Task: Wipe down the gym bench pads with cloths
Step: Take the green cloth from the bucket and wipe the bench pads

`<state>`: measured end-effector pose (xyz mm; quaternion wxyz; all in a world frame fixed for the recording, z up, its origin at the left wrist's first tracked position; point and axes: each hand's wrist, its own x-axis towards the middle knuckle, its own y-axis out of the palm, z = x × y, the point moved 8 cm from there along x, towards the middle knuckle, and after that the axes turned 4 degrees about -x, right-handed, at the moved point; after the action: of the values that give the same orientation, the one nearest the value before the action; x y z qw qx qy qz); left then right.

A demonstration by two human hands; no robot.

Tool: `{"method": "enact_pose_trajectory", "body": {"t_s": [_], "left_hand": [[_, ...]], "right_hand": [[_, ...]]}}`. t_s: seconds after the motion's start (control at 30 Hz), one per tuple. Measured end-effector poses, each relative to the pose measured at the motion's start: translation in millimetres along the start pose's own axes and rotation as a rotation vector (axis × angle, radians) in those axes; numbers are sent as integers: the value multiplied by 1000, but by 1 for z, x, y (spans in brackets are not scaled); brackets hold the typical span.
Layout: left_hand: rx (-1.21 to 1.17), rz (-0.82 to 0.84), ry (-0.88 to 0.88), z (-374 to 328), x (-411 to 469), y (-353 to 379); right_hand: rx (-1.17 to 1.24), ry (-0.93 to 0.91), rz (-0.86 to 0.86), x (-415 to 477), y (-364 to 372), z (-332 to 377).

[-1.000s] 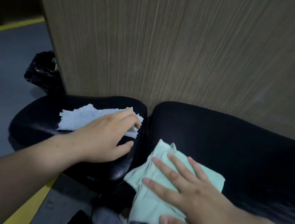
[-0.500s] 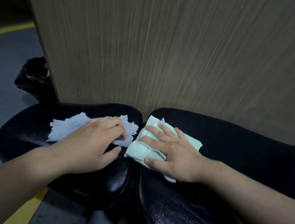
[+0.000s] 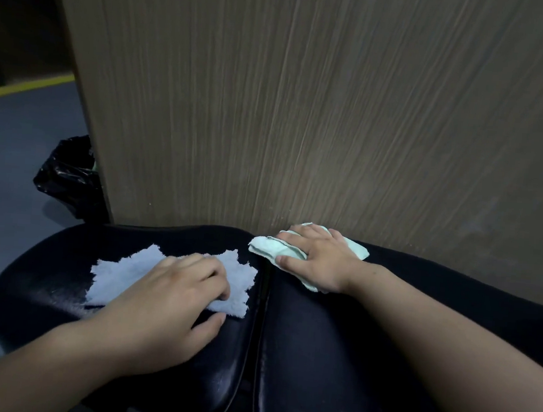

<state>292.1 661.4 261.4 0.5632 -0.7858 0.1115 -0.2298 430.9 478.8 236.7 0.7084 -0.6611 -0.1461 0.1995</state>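
Two black bench pads lie side by side with a narrow gap between them. On the left pad (image 3: pixel 46 285) a ragged white cloth (image 3: pixel 118 275) lies flat, and my left hand (image 3: pixel 172 298) presses on its right half with curled fingers. On the right pad (image 3: pixel 333 357) my right hand (image 3: pixel 317 261) grips a folded pale green cloth (image 3: pixel 265 246) at the pad's far edge, close to the wooden wall.
A wood-grain panel (image 3: pixel 303 111) rises right behind the pads. A black bin bag (image 3: pixel 67 180) sits on the grey floor (image 3: pixel 10 159) at the panel's left corner. A yellow floor line (image 3: pixel 23 87) runs at the far left.
My right hand has pushed the green cloth from the near part of the right pad up to its far edge by the panel. My left hand stays on the white cloth.
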Motion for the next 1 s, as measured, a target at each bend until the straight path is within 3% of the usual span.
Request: {"method": "enact_pose_trajectory", "body": {"t_s": [0.23, 0.47, 1.0], "left_hand": [[-9, -37, 14, -42, 44, 9], [29, 59, 19, -83, 84, 43], [36, 81, -81, -121, 132, 73]], "right_hand": [[4, 41, -25, 7, -1, -12], [26, 123, 14, 16, -1, -37], [-23, 114, 18, -10, -7, -86]]}}
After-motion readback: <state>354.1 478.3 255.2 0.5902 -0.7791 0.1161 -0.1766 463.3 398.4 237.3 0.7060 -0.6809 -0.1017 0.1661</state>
